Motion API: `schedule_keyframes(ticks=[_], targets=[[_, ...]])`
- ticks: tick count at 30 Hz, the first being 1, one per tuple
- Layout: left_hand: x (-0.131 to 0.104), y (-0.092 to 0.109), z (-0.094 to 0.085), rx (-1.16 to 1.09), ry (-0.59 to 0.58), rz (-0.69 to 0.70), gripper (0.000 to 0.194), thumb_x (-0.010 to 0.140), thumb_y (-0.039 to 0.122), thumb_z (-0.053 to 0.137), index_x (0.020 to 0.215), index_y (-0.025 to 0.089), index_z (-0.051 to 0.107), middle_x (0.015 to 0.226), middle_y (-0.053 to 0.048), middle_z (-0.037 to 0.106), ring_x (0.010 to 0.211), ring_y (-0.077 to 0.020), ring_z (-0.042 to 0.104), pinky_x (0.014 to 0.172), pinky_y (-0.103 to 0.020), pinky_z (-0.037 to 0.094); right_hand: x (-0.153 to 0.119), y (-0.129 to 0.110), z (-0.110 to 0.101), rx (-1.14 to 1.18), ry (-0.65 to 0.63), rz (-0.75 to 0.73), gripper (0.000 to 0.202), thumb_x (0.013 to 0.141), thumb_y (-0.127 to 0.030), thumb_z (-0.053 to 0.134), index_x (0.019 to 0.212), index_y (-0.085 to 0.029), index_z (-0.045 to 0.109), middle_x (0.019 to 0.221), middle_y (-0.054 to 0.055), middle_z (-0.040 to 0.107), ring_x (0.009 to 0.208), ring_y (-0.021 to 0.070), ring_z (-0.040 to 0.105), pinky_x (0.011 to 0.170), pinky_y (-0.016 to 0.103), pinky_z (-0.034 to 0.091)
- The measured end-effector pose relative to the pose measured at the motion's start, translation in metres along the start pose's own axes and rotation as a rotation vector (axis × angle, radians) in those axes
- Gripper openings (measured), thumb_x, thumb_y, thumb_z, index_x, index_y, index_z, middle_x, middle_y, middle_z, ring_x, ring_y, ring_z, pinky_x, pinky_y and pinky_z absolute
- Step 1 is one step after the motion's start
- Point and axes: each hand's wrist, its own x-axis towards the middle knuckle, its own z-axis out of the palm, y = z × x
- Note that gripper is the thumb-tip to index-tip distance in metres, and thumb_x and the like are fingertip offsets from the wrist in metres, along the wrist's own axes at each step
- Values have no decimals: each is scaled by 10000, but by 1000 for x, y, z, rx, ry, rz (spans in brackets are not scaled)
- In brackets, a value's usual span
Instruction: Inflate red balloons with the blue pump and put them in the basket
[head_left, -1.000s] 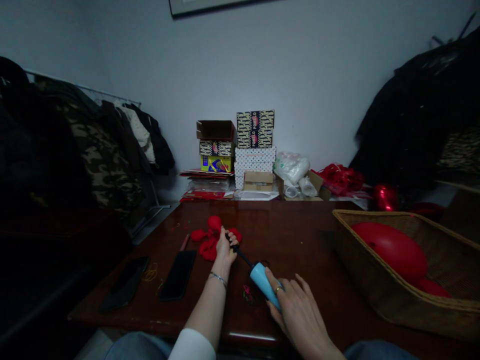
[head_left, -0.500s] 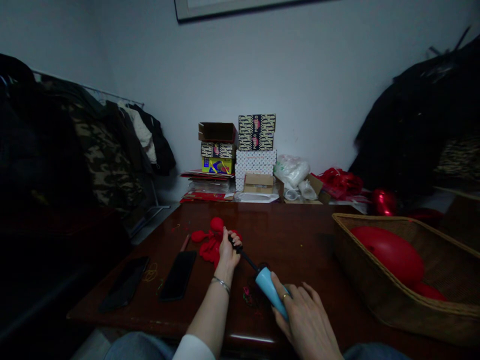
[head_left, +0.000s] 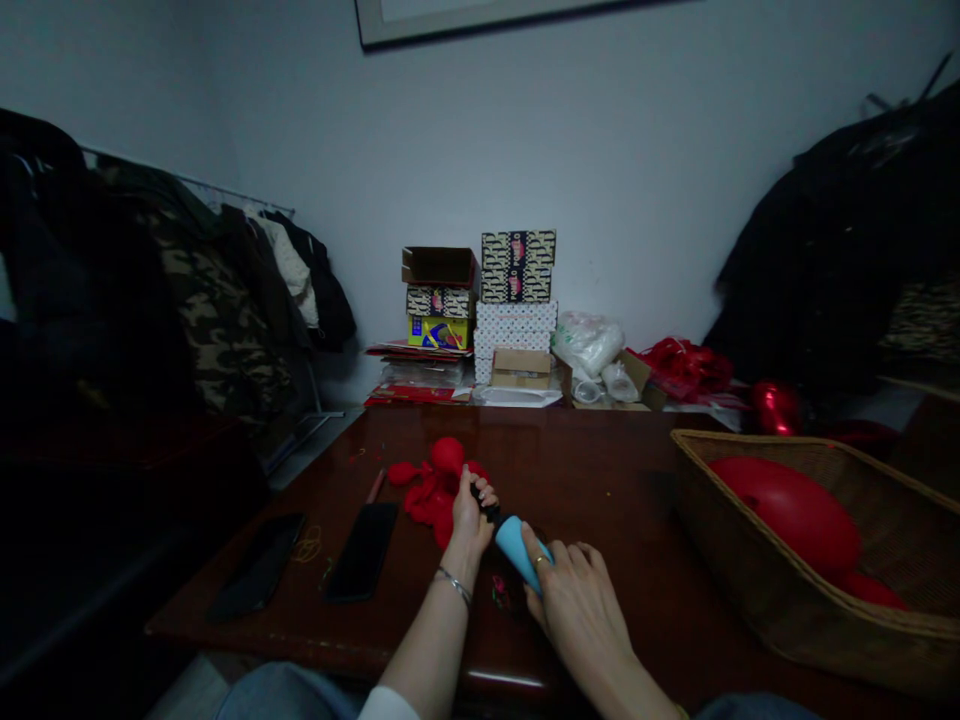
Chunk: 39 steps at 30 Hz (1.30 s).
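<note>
Back wall (head_left: 637,150): pale and dimly lit, crossed at the top by the lower edge of a hung frame (head_left: 517,22).
Clothes: coats (head_left: 217,300) are hung from a rail on the left; dark garments (head_left: 810,240) are seen on the right.
Table (head_left: 600,450): glossy dark brown; beyond its back edge patterned boxes (head_left: 517,268) are stacked, with clear plastic bags (head_left: 589,340) and shiny red wrapping (head_left: 686,368) to their right.
Blue pump (head_left: 517,548): held tilted over the table's front half, its black end (head_left: 487,508) pointed toward the back left corner.
Left hand (head_left: 472,512): wrapped round the black end; whether a balloon is fitted there cannot be told.
Right hand (head_left: 581,595): clasped round the blue barrel.
Red balloons (head_left: 431,500): heaped just beside the left hand, on its far left side.
Phones: one black phone (head_left: 257,565) is laid near the front left corner, a second one (head_left: 362,552) to its right, yellow rubber bands (head_left: 307,545) between them.
Wicker basket (head_left: 720,560): set toward the right edge; a large inflated balloon (head_left: 795,510) is held inside.
</note>
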Motion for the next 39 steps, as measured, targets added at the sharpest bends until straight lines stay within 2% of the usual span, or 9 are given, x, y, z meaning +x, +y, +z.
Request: schedule_keyframes(ticks=[7,16,24,30,35,39], targets=[[-3,-10,-3,78,36,-10,291,818,350,617,701,161,429,589,54,376,417,-24,340,360,-127,314,8,-2,6,22,-3,25,564,783,-217,552,1335,-219,437,909,89,618,847,243,554,834,415,329],[1,-11,-5,145,136,18,322,815,392,607,684,175,408,553,68,351,375,-26,307,317,-129,256,-4,0,6,5,-22,9,599,777,-213,561,1358,-204,412,906,86,622,850,249,555,857,426,336],[10,0,-3,68,116,26,280,871,333,537,682,173,406,540,70,329,366,-24,301,306,-116,232,-25,14,1,40,-25,-6,549,807,-227,524,1347,-237,428,930,74,629,886,255,555,899,442,317],[14,9,-5,36,93,46,285,877,350,524,685,172,411,542,66,321,376,-30,311,307,-121,234,-42,27,6,80,46,-21,583,776,-243,561,1340,-293,425,931,38,632,874,241,554,905,425,307],[6,8,0,-63,13,-24,337,845,472,517,715,168,454,572,44,363,419,-44,359,353,-140,315,-43,35,5,132,43,-7,560,802,-249,530,1346,-299,407,910,31,628,843,229,555,832,399,333],[2,9,2,-57,-39,-27,299,834,450,546,787,156,510,622,21,437,477,-54,427,423,-148,386,-44,35,3,162,75,-34,578,796,-249,542,1351,-302,390,926,24,624,840,215,556,838,385,324]])
